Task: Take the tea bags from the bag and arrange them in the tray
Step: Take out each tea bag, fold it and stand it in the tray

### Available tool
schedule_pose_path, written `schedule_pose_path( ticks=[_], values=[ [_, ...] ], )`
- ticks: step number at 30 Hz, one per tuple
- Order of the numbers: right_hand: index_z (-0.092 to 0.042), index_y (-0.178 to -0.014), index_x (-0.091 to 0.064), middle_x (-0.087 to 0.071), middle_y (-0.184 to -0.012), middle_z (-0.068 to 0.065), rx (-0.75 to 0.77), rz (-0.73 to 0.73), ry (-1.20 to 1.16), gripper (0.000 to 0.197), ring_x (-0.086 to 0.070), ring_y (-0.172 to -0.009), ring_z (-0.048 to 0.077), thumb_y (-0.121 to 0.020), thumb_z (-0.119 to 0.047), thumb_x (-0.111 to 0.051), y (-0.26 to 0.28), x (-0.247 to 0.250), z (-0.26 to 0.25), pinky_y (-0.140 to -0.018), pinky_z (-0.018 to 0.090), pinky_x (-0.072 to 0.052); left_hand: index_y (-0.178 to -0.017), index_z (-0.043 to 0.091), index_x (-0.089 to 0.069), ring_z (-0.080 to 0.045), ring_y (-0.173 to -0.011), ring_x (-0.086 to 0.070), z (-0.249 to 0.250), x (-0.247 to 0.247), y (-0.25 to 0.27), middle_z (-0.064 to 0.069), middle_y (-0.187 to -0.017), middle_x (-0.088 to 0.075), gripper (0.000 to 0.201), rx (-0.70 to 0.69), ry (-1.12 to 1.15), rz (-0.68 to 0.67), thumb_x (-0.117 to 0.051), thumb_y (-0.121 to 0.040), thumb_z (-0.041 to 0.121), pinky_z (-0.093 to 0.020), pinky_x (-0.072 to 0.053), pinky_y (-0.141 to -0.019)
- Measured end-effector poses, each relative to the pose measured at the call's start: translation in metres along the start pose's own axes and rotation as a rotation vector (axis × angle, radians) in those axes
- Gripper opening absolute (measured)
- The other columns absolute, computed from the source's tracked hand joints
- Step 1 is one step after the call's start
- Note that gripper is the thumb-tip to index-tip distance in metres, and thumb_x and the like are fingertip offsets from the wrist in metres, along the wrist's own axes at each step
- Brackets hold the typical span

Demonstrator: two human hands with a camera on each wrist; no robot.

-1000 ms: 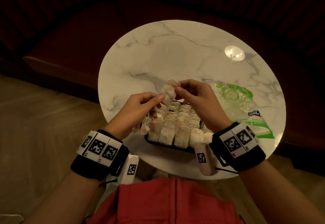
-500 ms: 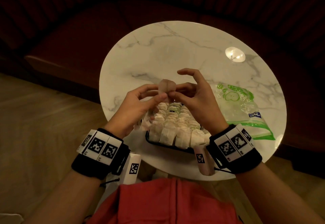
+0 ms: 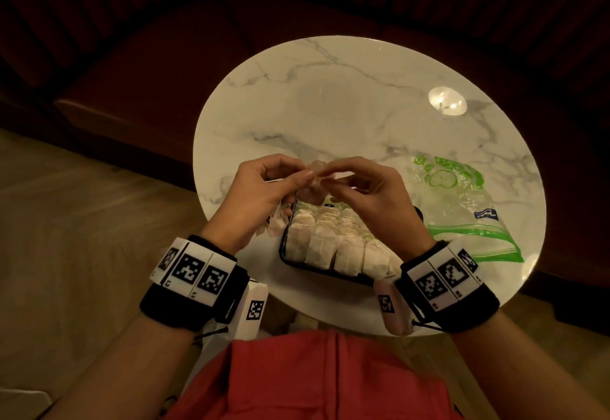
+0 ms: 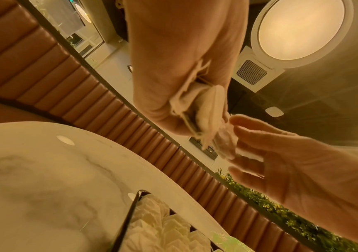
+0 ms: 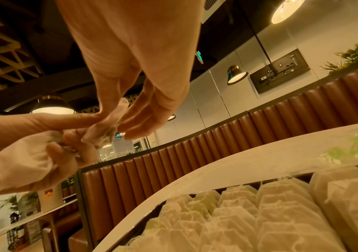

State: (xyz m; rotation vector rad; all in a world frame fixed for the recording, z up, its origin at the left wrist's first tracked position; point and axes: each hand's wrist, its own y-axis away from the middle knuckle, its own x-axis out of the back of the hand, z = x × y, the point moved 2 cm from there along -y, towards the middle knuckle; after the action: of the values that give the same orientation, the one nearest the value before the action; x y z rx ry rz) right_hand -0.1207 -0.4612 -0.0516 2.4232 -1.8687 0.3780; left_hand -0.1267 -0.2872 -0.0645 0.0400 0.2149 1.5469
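My left hand (image 3: 297, 176) and right hand (image 3: 330, 176) meet above the far end of the black tray (image 3: 284, 248). Between them they pinch one pale, crumpled tea bag (image 3: 315, 170). The right wrist view shows my right thumb and fingers (image 5: 128, 129) on that tea bag (image 5: 106, 124). My left hand (image 4: 195, 119) also grips a small bunch of tea bags (image 4: 203, 105) in its palm, partly hidden by the fingers. Rows of upright tea bags (image 3: 333, 241) fill the tray. The clear zip bag (image 3: 462, 208) with green print lies flat to the right of the tray.
The tray and bag rest on a round white marble table (image 3: 330, 106), near its front edge. A lamp's reflection (image 3: 447, 101) shines at the back right. A dark red padded bench (image 3: 148, 73) curves round the table's far side.
Both hands have stayed above the tray with the tea bag between them. The right index finger, raised half a second ago, has come down onto the bag.
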Motion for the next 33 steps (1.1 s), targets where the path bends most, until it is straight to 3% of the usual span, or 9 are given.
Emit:
schedule_pose_path(
  ticks=[8,11,14,17,20,22,26,30,33],
  values=[
    [-0.010,-0.094,-0.076,-0.076,-0.088,0.003,-0.293,-0.263,0.186,0.012,-0.073,-0.079,0.018,-0.082,-0.006,-0.074,-0.001,-0.005,0.024,-0.083,0.036,-0.059,-0.102,0.000,-0.068,-0.010,-0.050,-0.050,-0.010,0.014,-0.003,-0.004,-0.077,-0.066,0.019,0.126,0.019,0.101,-0.069,-0.088,0.013,-0.021,-0.046,-0.041],
    [-0.007,-0.097,-0.075,-0.075,-0.089,0.002,-0.313,-0.391,0.320,0.013,-0.072,-0.075,0.012,-0.085,-0.006,-0.072,0.000,-0.014,0.029,-0.077,0.022,-0.058,-0.103,0.002,-0.068,-0.008,-0.050,-0.051,-0.015,0.019,-0.004,-0.004,-0.078,-0.065,0.020,0.161,0.022,0.137,-0.068,-0.089,0.016,-0.021,-0.047,-0.042],
    [-0.010,-0.099,-0.075,-0.075,-0.090,-0.001,-0.322,-0.447,0.443,0.014,-0.071,-0.075,0.007,-0.085,-0.011,-0.073,0.001,-0.024,0.034,-0.076,0.020,-0.056,-0.104,0.003,-0.069,-0.009,-0.053,-0.052,-0.018,0.020,-0.003,-0.006,-0.082,-0.065,0.022,0.185,0.008,0.135,-0.064,-0.093,0.022,-0.022,-0.048,-0.043],
    [-0.016,-0.101,-0.075,-0.074,-0.095,-0.003,-0.276,-0.487,0.637,0.018,-0.064,-0.079,0.005,-0.084,-0.020,-0.074,0.003,-0.036,0.040,-0.068,0.009,-0.043,-0.096,0.007,-0.070,-0.010,-0.054,-0.053,-0.020,0.021,-0.004,-0.005,-0.080,-0.063,0.025,0.223,0.053,0.149,-0.057,-0.098,0.029,-0.023,-0.048,-0.044],
    [-0.011,-0.103,-0.075,-0.073,-0.096,0.002,-0.222,-0.495,0.685,0.021,-0.062,-0.080,0.006,-0.083,-0.015,-0.074,0.006,-0.046,0.040,-0.060,0.002,-0.037,-0.092,0.007,-0.068,-0.010,-0.052,-0.052,-0.018,0.019,-0.004,-0.003,-0.072,-0.061,0.032,0.290,0.181,0.177,-0.050,-0.101,0.031,-0.022,-0.047,-0.043],
    [-0.012,-0.103,-0.075,-0.067,-0.091,0.003,-0.183,-0.512,0.747,0.021,-0.059,-0.082,0.011,-0.081,-0.013,-0.074,0.007,-0.051,0.042,-0.060,0.009,-0.035,-0.092,0.005,-0.067,-0.010,-0.051,-0.053,-0.016,0.017,-0.005,-0.002,-0.067,-0.061,0.035,0.331,0.266,0.180,-0.046,-0.103,0.031,-0.021,-0.045,-0.043],
    [-0.021,-0.103,-0.074,-0.039,-0.098,-0.004,-0.129,-0.483,0.858,0.026,-0.036,-0.092,0.011,-0.078,-0.023,-0.078,0.005,-0.049,0.041,-0.079,0.024,-0.036,-0.092,0.003,-0.065,-0.011,-0.050,-0.053,-0.014,0.013,-0.007,-0.003,-0.064,-0.061,0.039,0.400,0.416,0.171,-0.041,-0.105,0.032,-0.019,-0.045,-0.045],
    [-0.018,-0.106,-0.058,-0.041,-0.097,-0.010,0.037,-0.246,0.597,0.038,-0.041,-0.084,-0.001,-0.076,-0.024,-0.081,0.003,-0.038,0.018,-0.073,0.007,-0.033,-0.091,0.003,-0.064,-0.010,-0.050,-0.055,-0.013,0.012,-0.009,-0.004,-0.068,-0.058,0.040,0.457,0.616,0.196,-0.039,-0.105,0.031,-0.018,-0.050,-0.049],
    [-0.013,-0.119,-0.052,-0.048,-0.114,-0.003,0.196,-0.187,0.406,0.053,-0.045,-0.095,-0.008,-0.076,-0.020,-0.082,0.006,-0.038,0.003,-0.078,0.005,-0.036,-0.093,0.005,-0.063,-0.011,-0.052,-0.058,-0.012,0.010,-0.010,-0.006,-0.074,-0.058,0.038,0.485,0.712,0.204,-0.038,-0.105,0.031,-0.020,-0.052,-0.056]
  ],
)
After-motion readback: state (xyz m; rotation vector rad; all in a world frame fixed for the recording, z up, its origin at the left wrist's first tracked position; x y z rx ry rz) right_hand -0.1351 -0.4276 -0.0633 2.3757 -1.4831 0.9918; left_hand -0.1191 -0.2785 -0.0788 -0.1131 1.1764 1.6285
